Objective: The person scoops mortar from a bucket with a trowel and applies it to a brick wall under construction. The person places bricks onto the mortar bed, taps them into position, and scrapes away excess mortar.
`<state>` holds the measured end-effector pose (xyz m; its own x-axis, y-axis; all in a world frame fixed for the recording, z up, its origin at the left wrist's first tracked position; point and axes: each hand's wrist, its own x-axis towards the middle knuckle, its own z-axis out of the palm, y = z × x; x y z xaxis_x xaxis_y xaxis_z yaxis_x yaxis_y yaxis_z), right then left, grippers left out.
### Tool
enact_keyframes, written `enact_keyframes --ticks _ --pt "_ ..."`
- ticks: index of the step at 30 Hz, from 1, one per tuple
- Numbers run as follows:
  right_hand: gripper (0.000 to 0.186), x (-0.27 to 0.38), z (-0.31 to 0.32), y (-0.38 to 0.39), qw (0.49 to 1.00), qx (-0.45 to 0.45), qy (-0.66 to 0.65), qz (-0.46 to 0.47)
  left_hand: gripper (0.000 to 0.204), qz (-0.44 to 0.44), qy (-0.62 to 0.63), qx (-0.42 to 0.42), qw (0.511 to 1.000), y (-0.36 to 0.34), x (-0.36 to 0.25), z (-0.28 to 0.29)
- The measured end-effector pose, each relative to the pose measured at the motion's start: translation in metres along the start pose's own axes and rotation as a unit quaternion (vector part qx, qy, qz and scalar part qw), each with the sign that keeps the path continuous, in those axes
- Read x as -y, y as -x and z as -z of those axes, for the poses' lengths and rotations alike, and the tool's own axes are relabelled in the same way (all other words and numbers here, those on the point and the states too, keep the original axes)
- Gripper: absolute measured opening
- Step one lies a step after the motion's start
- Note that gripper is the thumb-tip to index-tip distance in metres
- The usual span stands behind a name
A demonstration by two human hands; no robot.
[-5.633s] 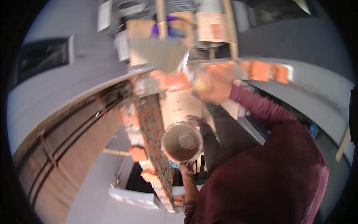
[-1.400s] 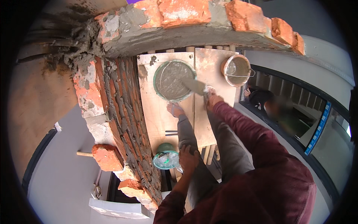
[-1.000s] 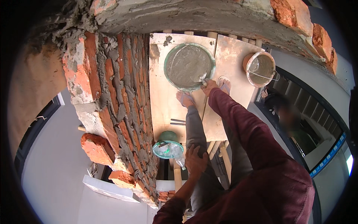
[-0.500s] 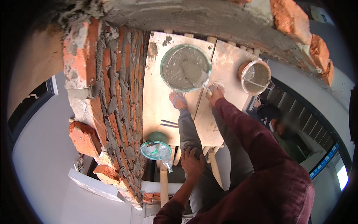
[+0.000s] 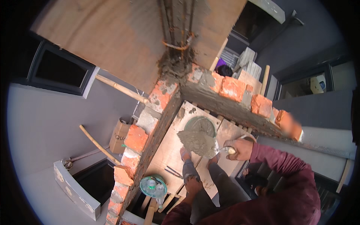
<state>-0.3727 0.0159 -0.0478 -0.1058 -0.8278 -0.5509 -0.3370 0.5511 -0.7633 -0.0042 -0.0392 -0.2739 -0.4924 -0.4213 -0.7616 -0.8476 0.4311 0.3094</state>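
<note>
My right hand (image 5: 240, 149) is closed around the handle of a trowel (image 5: 217, 147), held up over the boards. A thick heap of wet grey mortar (image 5: 197, 141) covers its blade, only a strip of metal showing near the handle. Below and beyond it stands a round green tub (image 5: 209, 120) of mortar, partly hidden by the load. My left hand (image 5: 192, 184) lies on my left knee, fingers stretched over the trouser leg and holding nothing. Behind my right hand, part of an orange bucket's rim (image 5: 248, 137) shows.
Brick walls (image 5: 135, 138) meet at a corner, where upright steel bars (image 5: 183, 26) rise from mortar. I stand on plywood boards (image 5: 170, 152) over poles. A green basin (image 5: 143, 190) with plastic bottles sits at the left. Another person (image 5: 258, 183) is below at the right.
The trowel has come up out of the tub with mortar on it, in my right hand. My view has tilted up, bringing the wall corner and steel bars into sight. My left hand stays on the knee.
</note>
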Motion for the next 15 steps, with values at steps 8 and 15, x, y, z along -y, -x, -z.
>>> enact_keyframes --ticks 8,15 --pt "0.014 0.025 0.183 -0.154 0.948 0.06 -0.263 -0.17 0.046 -0.044 -0.004 -0.014 0.999 -0.015 0.001 -0.005" --pt "0.024 -0.007 0.069 -0.061 0.984 0.022 -0.037 -0.17 0.047 -0.034 0.02 0.005 0.999 -0.024 0.013 0.016"
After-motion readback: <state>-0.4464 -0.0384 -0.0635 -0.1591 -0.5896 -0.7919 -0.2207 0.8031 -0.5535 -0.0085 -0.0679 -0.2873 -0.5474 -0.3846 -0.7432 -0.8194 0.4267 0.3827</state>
